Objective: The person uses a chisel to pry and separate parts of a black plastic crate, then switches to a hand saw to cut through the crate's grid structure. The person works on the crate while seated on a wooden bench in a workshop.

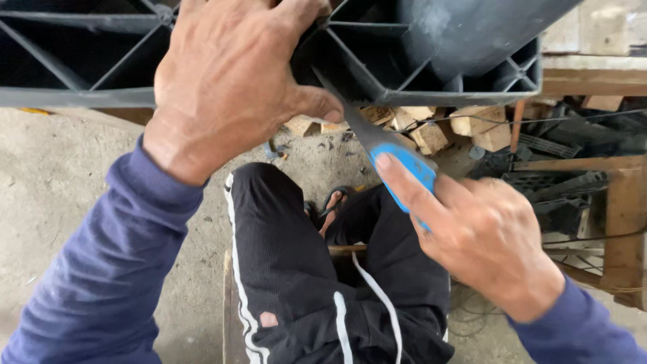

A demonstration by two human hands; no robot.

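A large dark plastic piece with ribbed, cross-braced cells [431,54] fills the top of the view. My left hand [229,81] grips its edge from above, fingers curled over a rib. My right hand [485,236] holds a knife by its blue handle [408,165], forefinger laid along the handle. The grey blade [350,118] points up and left, its tip against a rib of the plastic piece just beside my left thumb.
My legs in black trousers with white stripes [303,283] are below, a sandalled foot [333,202] on the concrete floor [60,189]. Wood offcuts [431,131] lie beyond. Dark plastic parts and wooden framing [620,222] crowd the right side.
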